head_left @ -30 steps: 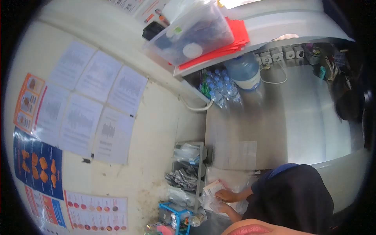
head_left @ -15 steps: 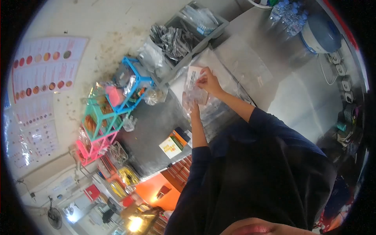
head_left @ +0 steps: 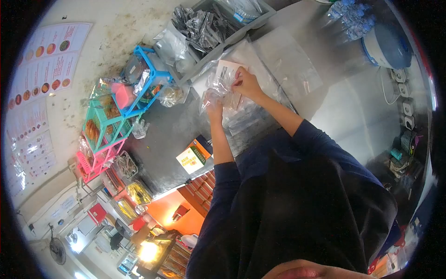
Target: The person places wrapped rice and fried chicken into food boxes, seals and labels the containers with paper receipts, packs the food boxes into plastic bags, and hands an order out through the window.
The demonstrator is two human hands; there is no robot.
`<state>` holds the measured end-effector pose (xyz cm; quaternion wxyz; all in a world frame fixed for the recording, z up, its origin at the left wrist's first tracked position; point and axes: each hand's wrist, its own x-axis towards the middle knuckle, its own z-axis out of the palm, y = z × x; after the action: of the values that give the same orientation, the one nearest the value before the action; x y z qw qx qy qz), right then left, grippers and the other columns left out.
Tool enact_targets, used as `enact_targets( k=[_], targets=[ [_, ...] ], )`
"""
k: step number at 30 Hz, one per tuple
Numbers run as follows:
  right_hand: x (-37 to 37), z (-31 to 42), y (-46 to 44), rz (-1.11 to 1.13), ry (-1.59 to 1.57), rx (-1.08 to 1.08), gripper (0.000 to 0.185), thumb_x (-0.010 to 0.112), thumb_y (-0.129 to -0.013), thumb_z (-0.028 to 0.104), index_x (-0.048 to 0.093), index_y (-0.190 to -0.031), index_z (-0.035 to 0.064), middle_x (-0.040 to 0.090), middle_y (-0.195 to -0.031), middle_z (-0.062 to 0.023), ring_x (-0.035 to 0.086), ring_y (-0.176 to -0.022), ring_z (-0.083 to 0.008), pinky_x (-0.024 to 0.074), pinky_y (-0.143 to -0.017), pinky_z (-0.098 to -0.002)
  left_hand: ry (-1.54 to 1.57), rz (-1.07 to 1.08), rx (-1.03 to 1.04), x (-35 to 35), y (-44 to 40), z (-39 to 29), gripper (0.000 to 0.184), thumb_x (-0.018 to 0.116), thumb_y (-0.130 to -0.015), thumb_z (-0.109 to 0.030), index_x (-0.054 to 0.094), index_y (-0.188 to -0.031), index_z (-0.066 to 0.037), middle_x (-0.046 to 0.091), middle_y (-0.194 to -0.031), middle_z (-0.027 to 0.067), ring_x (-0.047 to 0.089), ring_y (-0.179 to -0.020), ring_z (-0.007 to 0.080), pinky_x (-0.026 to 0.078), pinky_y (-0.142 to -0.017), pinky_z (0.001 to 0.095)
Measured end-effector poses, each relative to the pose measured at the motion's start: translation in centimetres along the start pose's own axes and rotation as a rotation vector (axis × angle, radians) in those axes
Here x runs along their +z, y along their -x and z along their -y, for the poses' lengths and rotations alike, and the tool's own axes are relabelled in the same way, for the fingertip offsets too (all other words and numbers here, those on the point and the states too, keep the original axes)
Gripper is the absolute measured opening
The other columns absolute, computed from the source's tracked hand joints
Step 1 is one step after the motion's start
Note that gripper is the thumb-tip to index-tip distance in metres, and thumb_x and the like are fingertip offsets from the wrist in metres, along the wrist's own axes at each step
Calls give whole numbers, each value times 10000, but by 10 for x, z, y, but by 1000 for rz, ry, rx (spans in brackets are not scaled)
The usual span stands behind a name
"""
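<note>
A clear plastic bag point(head_left: 226, 88), crinkled and shiny, is stretched between my two hands over the counter. My left hand point(head_left: 213, 110) grips its left side, and the film covers most of those fingers. On the other side, my right hand point(head_left: 247, 85) pinches the bag between thumb and fingers. Just beyond the bag lies a pale card with printed text point(head_left: 226, 67); I cannot tell whether it touches the film. Beneath both hands, flat clear plastic sheets point(head_left: 265, 79) are spread on the counter.
A grey bin point(head_left: 227, 46) of wrapped packets stands behind my hands. Blue point(head_left: 160, 74) and green point(head_left: 104, 135) baskets line the wall. A small printed box point(head_left: 191, 159) sits at left. Water bottles point(head_left: 350, 18) and a white-and-blue tub point(head_left: 385, 44) stand at upper right.
The view has shifted slightly, so the hands appear a little further left. The left hand has moved away from the right, and the bag looks more spread between them.
</note>
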<state>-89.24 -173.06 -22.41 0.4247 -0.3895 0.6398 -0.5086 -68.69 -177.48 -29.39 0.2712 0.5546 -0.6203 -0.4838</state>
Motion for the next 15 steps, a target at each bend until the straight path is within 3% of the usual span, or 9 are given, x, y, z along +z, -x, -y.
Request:
enact_targets(
  k=[4,6,9,11,13,15],
  targets=[
    [4,-2,-1,-62,5,-92,356,711,-658,33,432,-879,49,672,-678,-133,687,-654,-220,511,-589,-314,19,-77,54,6,19,-16,603,621,-824,-225,413,-1346,-8,451,-1348,173,487,-1201,283,396,-995,374],
    [5,1,-2,-28,-65,-2,386,734,-689,3,430,-918,68,690,-752,-113,690,-730,-180,519,-637,-291,-8,-104,101,12,21,-19,580,618,-818,-222,447,-1324,4,468,-1337,184,500,-1188,284,398,-991,374],
    [8,5,-1,-54,-87,-33,367,709,-708,-27,419,-912,66,688,-753,-107,692,-739,-188,521,-643,-290,-17,-190,217,21,17,-16,470,619,-806,-235,552,-1191,27,569,-1198,181,563,-1091,282,439,-932,360],
    [11,7,-2,-56,-101,-93,349,692,-711,-29,438,-934,61,678,-760,-112,681,-726,-183,513,-628,-291,-146,-325,395,26,13,-10,339,636,-782,-182,607,-1037,39,632,-1015,167,613,-957,289,480,-840,346],
    [12,8,-3,-57,-114,-150,336,674,-713,-30,458,-956,56,669,-766,-117,670,-714,-178,505,-613,-292,-172,-279,454,26,19,-48,297,632,-771,-148,609,-1012,25,638,-971,158,621,-913,294,489,-803,347],
    [7,14,-10,37,-100,-197,456,654,-698,-58,502,-1103,87,651,-856,-109,633,-772,-169,500,-676,-306,-194,-234,515,25,17,-84,259,629,-760,-114,611,-987,11,644,-928,150,630,-868,299,498,-766,349]
  ],
)
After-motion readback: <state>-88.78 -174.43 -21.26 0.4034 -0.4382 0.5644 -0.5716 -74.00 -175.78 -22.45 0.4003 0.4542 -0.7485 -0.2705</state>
